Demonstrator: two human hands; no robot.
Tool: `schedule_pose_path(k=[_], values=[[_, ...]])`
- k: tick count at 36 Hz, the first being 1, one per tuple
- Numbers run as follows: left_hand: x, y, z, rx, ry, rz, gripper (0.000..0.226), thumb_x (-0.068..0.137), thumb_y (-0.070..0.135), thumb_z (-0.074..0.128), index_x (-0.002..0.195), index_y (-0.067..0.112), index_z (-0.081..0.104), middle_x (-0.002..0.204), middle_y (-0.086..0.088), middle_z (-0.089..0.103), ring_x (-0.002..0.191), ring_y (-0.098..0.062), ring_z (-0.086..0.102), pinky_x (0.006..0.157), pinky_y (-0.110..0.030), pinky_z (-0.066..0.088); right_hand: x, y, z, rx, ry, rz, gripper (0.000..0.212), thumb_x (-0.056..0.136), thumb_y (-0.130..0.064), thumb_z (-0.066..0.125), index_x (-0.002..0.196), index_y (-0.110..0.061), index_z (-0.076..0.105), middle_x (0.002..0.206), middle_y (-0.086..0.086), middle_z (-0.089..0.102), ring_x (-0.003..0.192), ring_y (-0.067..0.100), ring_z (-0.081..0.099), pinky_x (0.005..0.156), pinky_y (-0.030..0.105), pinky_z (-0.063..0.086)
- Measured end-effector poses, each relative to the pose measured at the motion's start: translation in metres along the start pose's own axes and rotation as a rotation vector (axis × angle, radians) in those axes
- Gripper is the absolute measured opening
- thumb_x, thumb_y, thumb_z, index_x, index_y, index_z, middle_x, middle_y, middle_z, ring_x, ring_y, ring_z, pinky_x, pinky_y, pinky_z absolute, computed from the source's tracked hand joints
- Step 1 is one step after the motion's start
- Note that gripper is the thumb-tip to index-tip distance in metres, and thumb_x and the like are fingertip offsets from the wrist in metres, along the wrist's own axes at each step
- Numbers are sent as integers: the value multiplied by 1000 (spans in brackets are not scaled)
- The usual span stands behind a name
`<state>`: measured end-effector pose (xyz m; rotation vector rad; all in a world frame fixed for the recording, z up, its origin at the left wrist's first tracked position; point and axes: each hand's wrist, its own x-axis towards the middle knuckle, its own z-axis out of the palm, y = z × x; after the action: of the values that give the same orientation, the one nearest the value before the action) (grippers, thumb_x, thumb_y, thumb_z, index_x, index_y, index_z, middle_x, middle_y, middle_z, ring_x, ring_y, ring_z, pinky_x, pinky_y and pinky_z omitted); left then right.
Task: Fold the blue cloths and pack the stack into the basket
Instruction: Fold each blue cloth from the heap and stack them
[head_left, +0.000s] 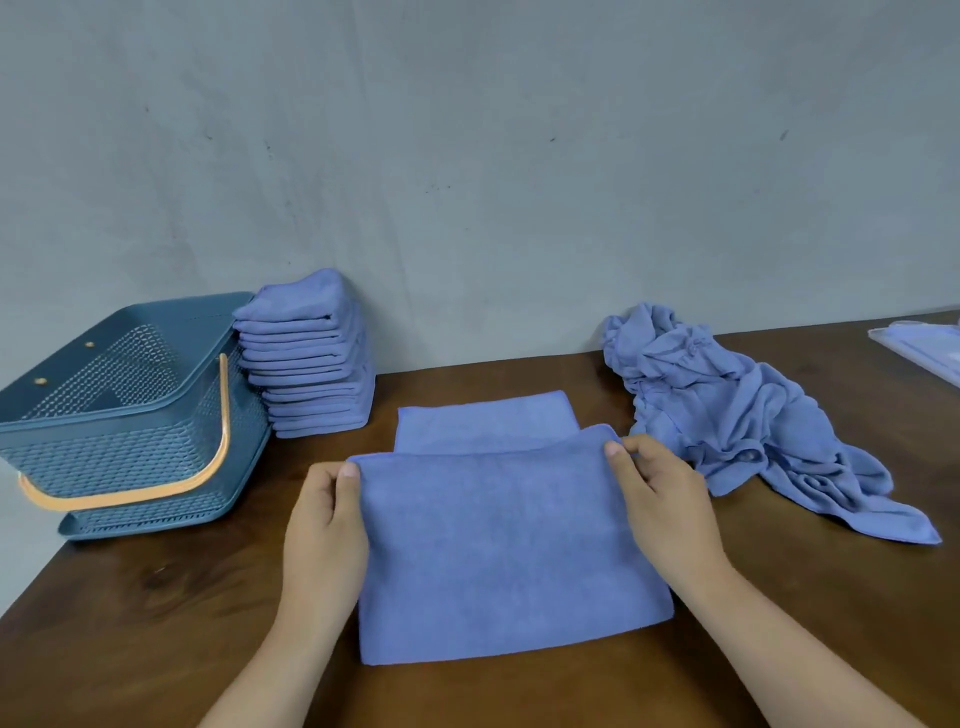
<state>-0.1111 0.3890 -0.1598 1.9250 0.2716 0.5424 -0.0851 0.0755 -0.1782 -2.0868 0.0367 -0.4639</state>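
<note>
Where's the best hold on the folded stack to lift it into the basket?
Clamp the stack top and bottom: slide under its bottom layer and press down on top. Come from the front or right, since the basket crowds its left and the wall stands behind. It leans, so a side squeeze may spill it.

Periwinkle-blue cloths (498, 545), teal lattice-patterned basket (130, 415), orange handle (223, 415), dark-brown table (156, 623)

Basket (130, 415) left of stack (311, 364)

Even soft light, slightly blurred.
</note>
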Motion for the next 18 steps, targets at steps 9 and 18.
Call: schedule_pose_path(k=[9,18], values=[[103,-28,73,344,-25,48,31,111,31,46,137,16,53,124,-5,65,116,-31,61,83,-39,47,99,35,58,-193,-27,25,30,108,-45,51,128,-24,59,104,-7,66,92,14,64,78,41,56],[82,-44,127,879,-575,454,75,98,72,12,165,40,25,174,14,16,163,-17,7,130,-48,5,94,47,97,-670,-540,-409,60,106,-65,27,163,-44,30,173,-15,18,162,15,10,130,46,13]])
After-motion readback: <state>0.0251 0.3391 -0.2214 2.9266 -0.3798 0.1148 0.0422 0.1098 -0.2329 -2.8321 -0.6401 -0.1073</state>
